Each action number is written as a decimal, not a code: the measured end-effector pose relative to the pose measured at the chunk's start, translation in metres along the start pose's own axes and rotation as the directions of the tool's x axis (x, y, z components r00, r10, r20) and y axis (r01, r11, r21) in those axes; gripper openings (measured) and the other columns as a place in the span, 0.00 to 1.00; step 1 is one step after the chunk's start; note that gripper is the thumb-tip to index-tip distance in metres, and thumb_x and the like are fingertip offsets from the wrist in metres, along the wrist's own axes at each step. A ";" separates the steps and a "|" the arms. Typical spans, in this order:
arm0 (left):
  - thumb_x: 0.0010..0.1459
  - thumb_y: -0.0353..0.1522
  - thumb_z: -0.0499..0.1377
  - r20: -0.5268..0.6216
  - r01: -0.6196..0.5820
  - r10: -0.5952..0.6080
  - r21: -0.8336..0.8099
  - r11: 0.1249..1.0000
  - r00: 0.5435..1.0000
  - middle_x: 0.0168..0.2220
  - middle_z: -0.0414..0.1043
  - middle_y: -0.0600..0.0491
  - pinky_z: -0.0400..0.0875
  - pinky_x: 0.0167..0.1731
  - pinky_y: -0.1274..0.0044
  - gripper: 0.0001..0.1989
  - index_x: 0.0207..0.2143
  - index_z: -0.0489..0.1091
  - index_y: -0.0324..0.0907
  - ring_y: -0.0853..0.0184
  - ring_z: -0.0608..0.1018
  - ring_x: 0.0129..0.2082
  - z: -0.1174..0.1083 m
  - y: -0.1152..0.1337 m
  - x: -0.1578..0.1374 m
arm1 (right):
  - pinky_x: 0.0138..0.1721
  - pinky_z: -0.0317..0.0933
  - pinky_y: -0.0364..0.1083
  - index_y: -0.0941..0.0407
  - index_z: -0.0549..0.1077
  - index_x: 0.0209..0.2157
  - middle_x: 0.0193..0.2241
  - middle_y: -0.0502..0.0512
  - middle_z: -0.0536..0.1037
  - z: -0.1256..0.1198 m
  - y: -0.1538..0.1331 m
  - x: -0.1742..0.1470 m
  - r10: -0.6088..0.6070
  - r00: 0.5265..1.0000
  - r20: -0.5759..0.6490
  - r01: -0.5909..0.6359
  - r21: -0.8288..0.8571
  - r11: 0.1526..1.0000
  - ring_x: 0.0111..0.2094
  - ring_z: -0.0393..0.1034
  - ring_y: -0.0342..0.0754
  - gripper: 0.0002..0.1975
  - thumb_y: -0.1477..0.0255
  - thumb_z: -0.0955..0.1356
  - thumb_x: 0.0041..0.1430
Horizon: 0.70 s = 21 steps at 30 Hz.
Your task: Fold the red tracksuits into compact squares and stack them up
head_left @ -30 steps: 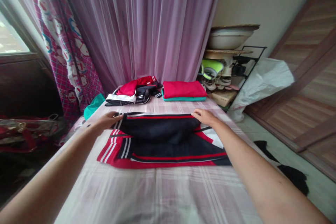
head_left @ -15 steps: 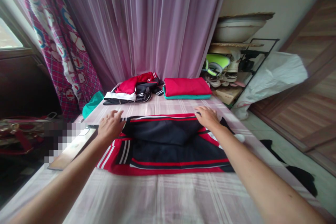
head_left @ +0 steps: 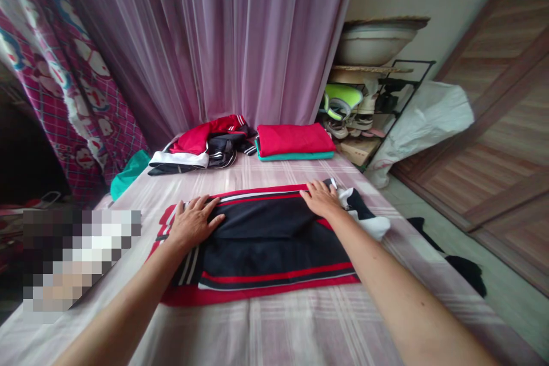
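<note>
Beneath the left fingers and right fingers lies the striped garment.

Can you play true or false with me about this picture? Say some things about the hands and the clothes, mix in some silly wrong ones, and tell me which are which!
1. The left hand and right hand are on the dark clothes. True.
2. The folded red cloth lies on top of the green cloth. True.
3. The dark clothes have no stripes. False: they have red and white stripes.
4. The messy pile is to the left of the red cloth. True.
5. The right hand is holding up a shoe. False: it rests on the dark clothes.
6. The green cloth is under the left hand. False: it is under the red cloth, beyond the hands.
</note>
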<state>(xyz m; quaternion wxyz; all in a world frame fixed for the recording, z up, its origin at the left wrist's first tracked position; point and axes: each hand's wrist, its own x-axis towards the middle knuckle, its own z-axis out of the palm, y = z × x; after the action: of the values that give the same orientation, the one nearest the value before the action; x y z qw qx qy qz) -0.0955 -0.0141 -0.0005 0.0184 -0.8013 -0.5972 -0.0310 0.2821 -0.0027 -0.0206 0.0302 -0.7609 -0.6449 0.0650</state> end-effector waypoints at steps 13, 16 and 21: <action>0.65 0.50 0.47 0.048 0.030 -0.030 -0.011 0.999 0.998 0.65 0.64 0.44 0.55 0.60 0.52 0.30 0.65 0.63 0.49 0.46 0.68 0.61 -0.008 0.003 0.003 | 0.59 0.52 0.64 0.55 0.74 0.53 0.56 0.66 0.74 -0.028 0.042 0.016 0.063 0.985 -0.163 -0.085 -0.135 0.987 0.57 0.66 0.60 0.23 0.63 0.55 0.70; 0.66 0.50 0.47 0.023 0.050 -0.050 0.010 0.999 0.998 0.65 0.64 0.45 0.53 0.60 0.52 0.29 0.64 0.63 0.50 0.48 0.68 0.61 -0.007 0.005 0.003 | 0.52 0.61 0.56 0.57 0.73 0.54 0.52 0.68 0.76 -0.030 0.055 0.016 0.108 0.988 -0.106 -0.125 -0.167 0.978 0.54 0.69 0.60 0.23 0.59 0.59 0.68; 0.65 0.51 0.48 -0.020 0.085 -0.084 0.021 0.996 0.996 0.63 0.65 0.45 0.54 0.60 0.53 0.29 0.63 0.64 0.51 0.49 0.69 0.59 -0.004 0.009 0.001 | 0.46 0.63 0.52 0.57 0.74 0.52 0.48 0.68 0.78 -0.027 0.055 0.014 0.189 0.969 -0.159 -0.212 -0.139 0.967 0.49 0.73 0.58 0.23 0.58 0.58 0.69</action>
<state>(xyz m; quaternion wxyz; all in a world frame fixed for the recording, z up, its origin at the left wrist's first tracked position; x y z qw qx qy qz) -0.0863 -0.0157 0.0033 0.0312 -0.7748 -0.6306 -0.0328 0.3421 0.0026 -0.0020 0.0108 -0.8250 -0.5638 -0.0377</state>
